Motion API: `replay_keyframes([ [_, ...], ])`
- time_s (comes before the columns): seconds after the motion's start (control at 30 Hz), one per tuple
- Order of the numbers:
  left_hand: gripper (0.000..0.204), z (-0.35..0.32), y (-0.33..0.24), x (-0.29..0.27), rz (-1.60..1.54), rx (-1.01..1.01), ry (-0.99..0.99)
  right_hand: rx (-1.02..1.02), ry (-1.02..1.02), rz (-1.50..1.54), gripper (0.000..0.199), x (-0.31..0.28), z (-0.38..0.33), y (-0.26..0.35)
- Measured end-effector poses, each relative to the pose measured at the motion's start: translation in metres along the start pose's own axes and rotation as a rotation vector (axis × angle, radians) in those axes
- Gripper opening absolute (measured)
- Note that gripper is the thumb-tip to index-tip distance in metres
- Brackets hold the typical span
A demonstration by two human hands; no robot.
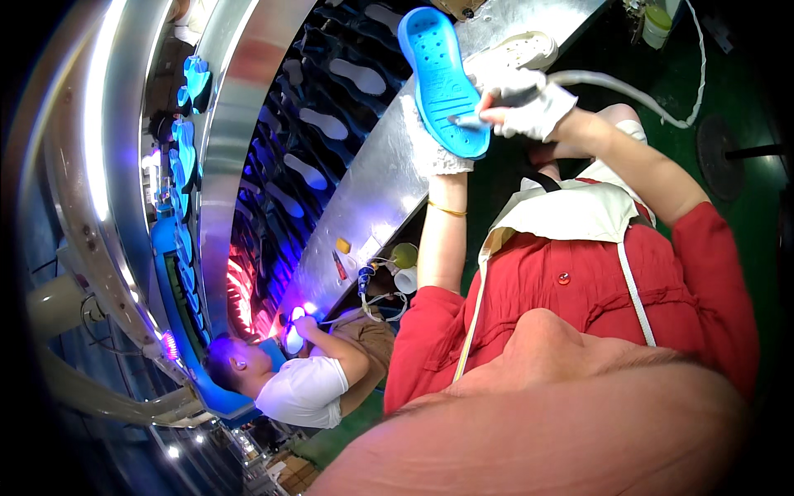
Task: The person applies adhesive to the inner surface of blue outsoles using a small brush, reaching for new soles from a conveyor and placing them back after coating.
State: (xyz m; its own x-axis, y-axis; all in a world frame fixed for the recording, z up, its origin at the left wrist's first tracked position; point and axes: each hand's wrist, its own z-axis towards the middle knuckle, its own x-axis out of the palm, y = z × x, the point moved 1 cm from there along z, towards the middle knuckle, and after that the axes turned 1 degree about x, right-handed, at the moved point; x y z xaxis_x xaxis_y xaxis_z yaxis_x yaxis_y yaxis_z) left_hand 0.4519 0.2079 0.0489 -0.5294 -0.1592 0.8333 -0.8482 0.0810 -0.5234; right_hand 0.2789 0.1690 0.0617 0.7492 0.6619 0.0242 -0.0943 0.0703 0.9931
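Up in the top middle of the frame, the person's left hand [437, 145], in a white glove, props a bright blue shoe sole [442, 78] upright from below, its grip closed around the sole's lower edge. The right hand [521, 103], gloved too, has its grip wrapped tight on a slim nozzle tool [475, 118] whose tip touches the lower part of the sole; a pale hose [628, 89] trails from it toward the upper right. Just beyond, a white shoe upper [523, 48] lies on the curved metal table [372, 190], and past that a conveyor [331, 124] carries rows of pale soles under blue light. At the lower left another worker in a white shirt [304, 388] bends over a lit spot of their own. To my eye the risk is the sole twisting in that one-handed hold: it is gripped only at the bottom, so pressure from the tip could tilt it and send the tool off line. The hose could also drag and jog the right wrist.
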Motion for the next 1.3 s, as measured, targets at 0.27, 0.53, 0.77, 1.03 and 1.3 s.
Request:
replay_keyframes([
  [0.27,0.063,-0.017,0.015,-0.004,0.083,0.119,-0.155,0.054,-0.009,0.283,0.011,0.001,0.007,0.013],
  [0.53,0.062,-0.038,0.006,0.008,0.021,0.082,-0.085,-0.046,0.270,-0.029,0.010,0.009,0.004,0.034],
  [0.77,0.079,-0.064,0.005,0.026,0.003,-0.025,0.023,0.101,-0.077,0.013,0.015,-0.030,0.057,0.046],
  [1.03,0.073,-0.063,-0.003,0.004,0.051,0.085,-0.054,-0.536,-0.204,0.104,0.016,0.019,0.026,0.007],
  [1.3,0.070,-0.067,-0.010,0.003,0.212,0.135,-0.027,-0.288,-0.034,0.098,0.014,-0.006,0.019,0.025],
])
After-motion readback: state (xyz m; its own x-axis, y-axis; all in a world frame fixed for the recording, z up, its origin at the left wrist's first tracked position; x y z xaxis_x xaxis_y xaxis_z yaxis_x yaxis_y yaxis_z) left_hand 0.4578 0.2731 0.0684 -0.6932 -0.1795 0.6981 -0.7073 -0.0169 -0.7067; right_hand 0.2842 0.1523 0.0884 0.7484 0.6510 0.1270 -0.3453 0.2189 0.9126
